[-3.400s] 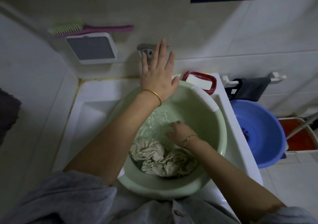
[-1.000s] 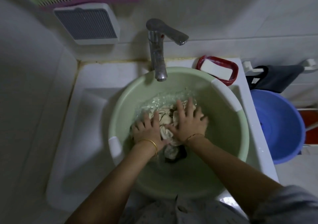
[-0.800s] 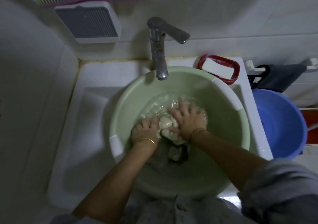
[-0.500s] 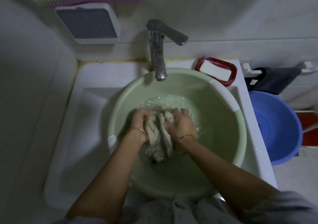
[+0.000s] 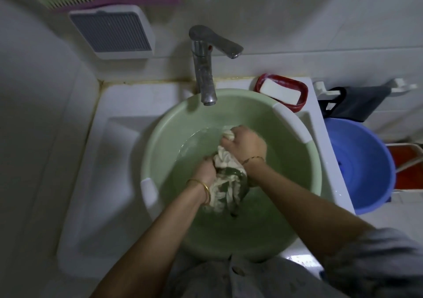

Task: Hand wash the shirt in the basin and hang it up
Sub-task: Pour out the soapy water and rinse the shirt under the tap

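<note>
L hand (image 5: 204, 169) & R hand (image 5: 248, 147) are gripping wet cream-and-green cloth shirt (image 5: 225, 184), fingers (image 5: 238, 132) curled round it. It's hanging inside round pale-green plastic basin (image 5: 288, 142).

The left hand (image 5: 206, 171) is off the faucet (image 5: 203, 68) and down in the basin (image 5: 151, 142) beside the right hand (image 5: 246, 147). Both hands lay flat on the sunken shirt (image 5: 222, 192) a second ago; now their fingers curl round it. The shirt is bunched into a twist and pulled up. The right hand sits farther from the body than half a second ago, the left nearer, and a loose tail hangs below them.
</note>
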The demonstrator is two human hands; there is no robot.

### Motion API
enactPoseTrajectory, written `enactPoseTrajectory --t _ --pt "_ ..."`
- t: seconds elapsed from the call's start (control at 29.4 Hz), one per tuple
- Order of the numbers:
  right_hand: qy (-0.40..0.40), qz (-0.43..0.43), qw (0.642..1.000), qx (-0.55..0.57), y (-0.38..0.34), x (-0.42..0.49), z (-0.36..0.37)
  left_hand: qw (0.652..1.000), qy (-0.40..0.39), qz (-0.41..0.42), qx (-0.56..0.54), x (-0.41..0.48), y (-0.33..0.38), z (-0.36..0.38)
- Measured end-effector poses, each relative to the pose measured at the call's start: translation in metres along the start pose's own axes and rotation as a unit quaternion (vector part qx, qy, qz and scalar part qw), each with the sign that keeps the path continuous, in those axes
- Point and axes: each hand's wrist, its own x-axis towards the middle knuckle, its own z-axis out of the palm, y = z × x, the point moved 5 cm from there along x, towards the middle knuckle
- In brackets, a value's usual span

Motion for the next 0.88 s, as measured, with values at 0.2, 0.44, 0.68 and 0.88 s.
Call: enactPoseTrajectory --t 0.2,0.44,0.68,0.88 --pt "-0.036 -0.054 0.981 -0.186 0.022 -0.008 0.002 0.885 0.163 0.183 0.396 -0.002 0.024 -0.038" --pt "-0.202 -0.102 0.917 -0.328 0.006 -0.045 0.060 0.676 0.058 0.265 0.685 0.006 0.016 -0.006" --pt "-0.130 -0.057 0.990 0.014 0.021 -0.021 0.019 0.695 0.029 0.197 0.691 0.008 0.013 -0.021" --pt "0.015 0.182 0.912 0.366 0.042 -0.026 -0.025 0.858 0.018 0.176 0.483 0.000 0.034 -0.027"
